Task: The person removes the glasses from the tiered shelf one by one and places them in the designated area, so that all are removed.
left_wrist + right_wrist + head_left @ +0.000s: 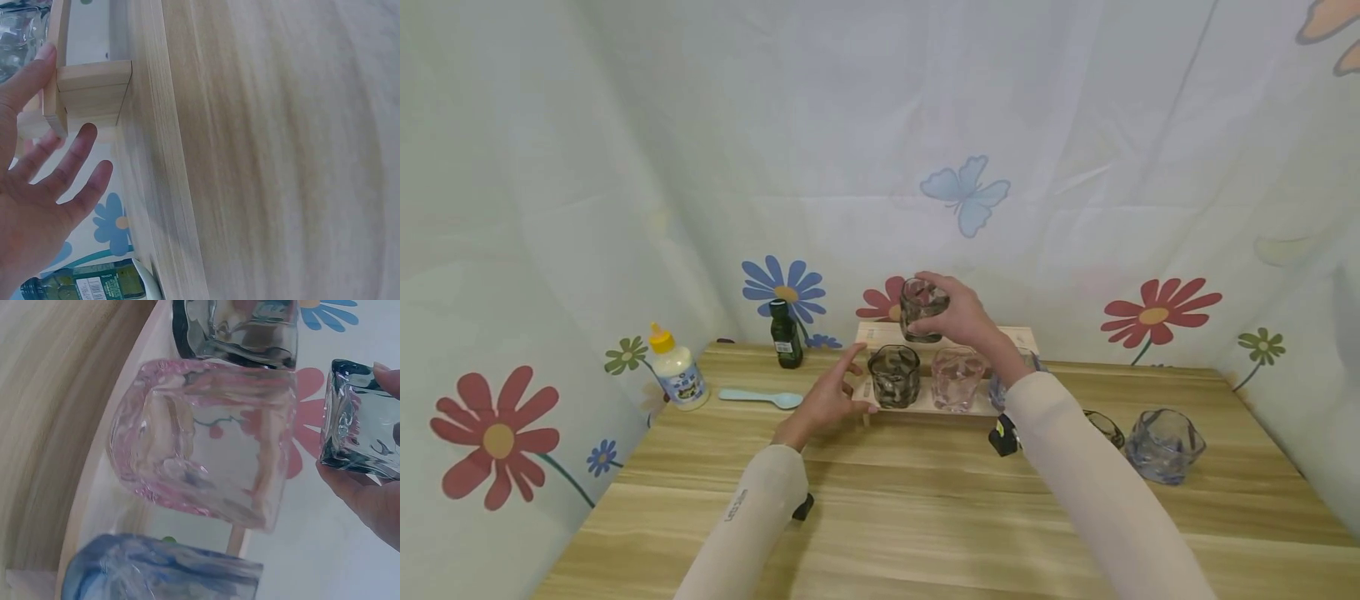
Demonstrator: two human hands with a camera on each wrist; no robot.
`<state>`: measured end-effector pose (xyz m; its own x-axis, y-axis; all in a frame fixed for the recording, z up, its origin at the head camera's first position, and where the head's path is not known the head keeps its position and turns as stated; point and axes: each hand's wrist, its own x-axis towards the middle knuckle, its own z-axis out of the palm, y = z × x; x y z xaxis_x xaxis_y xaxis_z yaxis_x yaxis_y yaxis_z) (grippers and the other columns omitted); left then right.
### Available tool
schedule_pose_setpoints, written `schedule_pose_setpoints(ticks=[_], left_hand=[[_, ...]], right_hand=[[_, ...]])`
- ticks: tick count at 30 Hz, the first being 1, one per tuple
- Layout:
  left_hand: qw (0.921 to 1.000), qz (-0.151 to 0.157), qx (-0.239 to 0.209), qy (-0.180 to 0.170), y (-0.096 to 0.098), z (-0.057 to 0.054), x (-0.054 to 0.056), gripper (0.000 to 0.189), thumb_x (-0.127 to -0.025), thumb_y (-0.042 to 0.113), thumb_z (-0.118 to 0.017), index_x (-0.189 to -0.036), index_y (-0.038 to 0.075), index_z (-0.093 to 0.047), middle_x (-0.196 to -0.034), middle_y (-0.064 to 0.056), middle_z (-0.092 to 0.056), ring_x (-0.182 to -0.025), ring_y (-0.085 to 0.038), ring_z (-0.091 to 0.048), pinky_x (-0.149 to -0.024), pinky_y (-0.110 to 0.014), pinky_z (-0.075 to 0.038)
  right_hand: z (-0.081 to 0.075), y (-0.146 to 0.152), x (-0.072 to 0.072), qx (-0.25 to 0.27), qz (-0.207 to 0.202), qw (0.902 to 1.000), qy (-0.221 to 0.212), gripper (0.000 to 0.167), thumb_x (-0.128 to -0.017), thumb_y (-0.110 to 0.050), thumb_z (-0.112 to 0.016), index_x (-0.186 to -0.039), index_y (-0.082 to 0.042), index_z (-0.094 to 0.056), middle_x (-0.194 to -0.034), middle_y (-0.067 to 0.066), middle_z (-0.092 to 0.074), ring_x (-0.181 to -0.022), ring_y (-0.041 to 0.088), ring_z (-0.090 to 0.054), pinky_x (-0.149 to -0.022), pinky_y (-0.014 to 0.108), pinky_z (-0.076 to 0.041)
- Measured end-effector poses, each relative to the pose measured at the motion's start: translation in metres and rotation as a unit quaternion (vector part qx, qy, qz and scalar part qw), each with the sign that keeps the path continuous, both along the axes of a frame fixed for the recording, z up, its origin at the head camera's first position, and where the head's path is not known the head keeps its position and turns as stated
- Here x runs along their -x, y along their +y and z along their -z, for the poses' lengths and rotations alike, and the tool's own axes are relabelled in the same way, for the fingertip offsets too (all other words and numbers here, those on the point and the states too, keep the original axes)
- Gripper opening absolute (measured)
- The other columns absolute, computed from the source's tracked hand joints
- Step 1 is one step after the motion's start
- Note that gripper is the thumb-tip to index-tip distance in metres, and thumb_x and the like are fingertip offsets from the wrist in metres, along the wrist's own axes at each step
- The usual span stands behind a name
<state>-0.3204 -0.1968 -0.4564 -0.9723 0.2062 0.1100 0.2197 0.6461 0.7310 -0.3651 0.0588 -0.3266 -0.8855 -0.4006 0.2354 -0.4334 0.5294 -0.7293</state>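
My right hand grips a small grey glass by its sides and holds it up over the back step of a low wooden rack. In the right wrist view, that grey glass hangs apart from the others. On the rack's front step stand a dark grey glass, a pink glass and a blue glass, the last partly behind my right arm. My left hand is at the rack's left end, fingers spread and fairly straight; its thumb touches the wooden edge in the left wrist view.
To the right on the table stand a clear bluish glass and a dark glass partly hidden by my sleeve. At the left are a yellow-capped bottle, a light blue spoon and a dark green bottle. Flowered curtains hang behind.
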Motion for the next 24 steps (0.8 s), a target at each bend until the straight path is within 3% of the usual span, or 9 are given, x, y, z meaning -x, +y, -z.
schedule_pose_setpoints(ticks=[13, 24], left_hand=[[1.0, -0.003, -0.003, 0.001, 0.001, 0.001, -0.002, 0.107, -0.076, 0.017, -0.089, -0.157, 0.036, -0.023, -0.128, -0.012, -0.056, -0.089, -0.025, -0.064, -0.079, -0.039, -0.052], [1.0, 0.0, -0.006, 0.003, 0.0, -0.001, -0.001, 0.106, -0.076, 0.017, -0.089, -0.157, 0.035, -0.024, -0.129, -0.013, -0.055, -0.088, -0.026, -0.064, -0.079, -0.04, -0.052]], right_hand=[[-0.005, 0.028, -0.011, -0.017, 0.012, 0.9996, 0.021, 0.083, -0.082, -0.023, -0.083, -0.153, -0.02, -0.041, -0.159, 0.013, -0.037, -0.145, 0.04, -0.034, -0.109, 0.062, -0.036], [-0.005, 0.06, -0.017, -0.023, 0.025, 0.9991, 0.024, 0.083, -0.083, -0.023, -0.082, -0.154, -0.019, -0.039, -0.151, 0.016, -0.044, -0.135, 0.04, -0.045, -0.102, 0.061, -0.041]])
